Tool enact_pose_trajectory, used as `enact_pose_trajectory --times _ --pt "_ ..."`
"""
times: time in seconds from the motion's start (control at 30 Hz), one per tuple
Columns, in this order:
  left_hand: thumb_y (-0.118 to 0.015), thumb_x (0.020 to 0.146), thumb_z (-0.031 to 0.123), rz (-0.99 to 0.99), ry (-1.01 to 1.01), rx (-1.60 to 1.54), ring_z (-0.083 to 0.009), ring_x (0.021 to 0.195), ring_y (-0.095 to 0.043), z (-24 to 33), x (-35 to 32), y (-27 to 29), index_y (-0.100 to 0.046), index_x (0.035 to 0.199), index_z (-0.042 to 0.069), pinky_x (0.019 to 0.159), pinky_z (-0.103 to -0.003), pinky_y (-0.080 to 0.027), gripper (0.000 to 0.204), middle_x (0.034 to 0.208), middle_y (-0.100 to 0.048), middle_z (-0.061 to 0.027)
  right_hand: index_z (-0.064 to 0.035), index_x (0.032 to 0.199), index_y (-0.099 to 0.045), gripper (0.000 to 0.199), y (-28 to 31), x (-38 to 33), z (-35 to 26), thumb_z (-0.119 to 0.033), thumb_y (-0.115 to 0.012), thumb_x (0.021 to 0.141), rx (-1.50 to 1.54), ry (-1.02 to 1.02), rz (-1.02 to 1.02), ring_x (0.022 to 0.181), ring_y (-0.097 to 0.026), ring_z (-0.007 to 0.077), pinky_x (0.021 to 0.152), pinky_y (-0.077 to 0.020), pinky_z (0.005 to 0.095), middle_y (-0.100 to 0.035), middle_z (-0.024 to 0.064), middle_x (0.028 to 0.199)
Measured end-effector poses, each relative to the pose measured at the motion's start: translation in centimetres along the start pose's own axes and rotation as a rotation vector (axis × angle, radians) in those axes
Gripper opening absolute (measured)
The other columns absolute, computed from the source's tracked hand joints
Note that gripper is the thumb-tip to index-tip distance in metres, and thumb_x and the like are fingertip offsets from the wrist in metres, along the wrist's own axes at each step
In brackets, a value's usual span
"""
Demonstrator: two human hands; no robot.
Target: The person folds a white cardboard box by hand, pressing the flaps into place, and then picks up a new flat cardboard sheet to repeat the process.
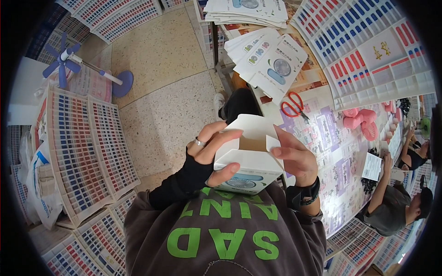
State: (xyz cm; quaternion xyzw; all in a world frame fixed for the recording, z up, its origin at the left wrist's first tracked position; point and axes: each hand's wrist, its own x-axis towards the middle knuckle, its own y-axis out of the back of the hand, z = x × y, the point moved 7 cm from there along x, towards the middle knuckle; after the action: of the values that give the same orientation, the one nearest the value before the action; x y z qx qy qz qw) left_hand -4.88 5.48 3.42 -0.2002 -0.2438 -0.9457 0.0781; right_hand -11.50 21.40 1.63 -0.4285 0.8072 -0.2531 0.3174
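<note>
Your left hand [209, 154] wraps the near left side of the white carton [246, 154], thumb pressed on its front face and fingers curled over the open top, a firm grip. Your right hand [294, 158] closes on the right flap, fingers flat against it. You hold the carton at your chest, just off the tabletop [340, 156], where red scissors [292, 106] lie.

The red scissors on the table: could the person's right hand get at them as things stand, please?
Probably not right away: the right hand is busy holding the white box. The red scissors lie uncovered on the table just beyond.
</note>
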Motion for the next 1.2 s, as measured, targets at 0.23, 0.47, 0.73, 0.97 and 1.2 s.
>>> enact_pose_trajectory --times 0.23,0.47,0.73,0.97,1.2 --pt "-0.064 0.074 0.041 0.053 -0.044 -0.179 -0.0202 0.077 -0.056 -0.5 -0.6 0.3 -0.068 0.105 0.000 0.068 -0.031 -0.045 0.052 0.106 -0.053 -0.0159 0.0051 0.130 -0.050 0.046 -1.1 0.3 0.1 0.000 -0.052 0.084 0.039 0.182 0.123 0.115 -0.057 0.0216 0.099 -0.0431 0.0315 -0.058 0.0148 0.127" --pt "-0.076 0.075 0.030 -0.015 0.186 -0.492 -0.0255 0.099 -0.056 -1.9 -0.9 -0.9 -0.050 0.107 0.004 0.082 -0.035 -0.046 0.049 0.118 -0.049 -0.0204 0.0017 0.121 -0.061 0.033 -0.5 0.0 -1.9 -0.003 -0.047 0.092 -0.640 0.385 0.188 0.108 -0.059 0.0178 0.090 -0.0471 0.0283 -0.062 0.0127 0.124" --pt "-0.079 0.075 0.027 -0.073 -0.156 -0.392 -0.0319 0.107 -0.055 -1.1 0.0 0.3 -0.045 0.108 0.005 0.091 -0.041 -0.045 0.052 0.122 -0.047 -0.0258 -0.0039 0.118 -0.065 0.071 -5.3 -1.6 -3.7 -0.059 -0.064 0.073 -1.409 0.761 -0.143 0.114 -0.057 0.0368 0.090 -0.0510 0.0401 -0.059 0.0159 0.126" --pt "-0.075 0.078 0.027 -0.038 0.033 -0.714 -0.0364 0.120 -0.050 -1.2 -1.3 -1.5 -0.039 0.133 0.001 0.097 -0.044 -0.042 0.071 0.131 -0.045 -0.0263 -0.0020 0.113 -0.068 0.050 -4.1 -2.3 -2.7 -0.031 -0.074 0.073 -1.436 0.920 -0.030 0.102 -0.062 0.0348 0.084 -0.0533 0.0408 -0.061 0.0173 0.121" --pt "-0.048 0.094 0.038 -0.243 0.154 -0.274 -0.0421 0.128 -0.038 -1.3 -2.2 -1.4 -0.009 0.149 -0.004 0.106 -0.043 -0.030 0.080 0.138 -0.035 -0.0303 -0.0014 0.112 -0.068 0.043 -4.5 -2.5 -3.0 -0.023 -0.070 0.075 -1.421 1.032 0.117 0.099 -0.062 0.0369 0.083 -0.0532 0.0412 -0.061 0.0193 0.119"
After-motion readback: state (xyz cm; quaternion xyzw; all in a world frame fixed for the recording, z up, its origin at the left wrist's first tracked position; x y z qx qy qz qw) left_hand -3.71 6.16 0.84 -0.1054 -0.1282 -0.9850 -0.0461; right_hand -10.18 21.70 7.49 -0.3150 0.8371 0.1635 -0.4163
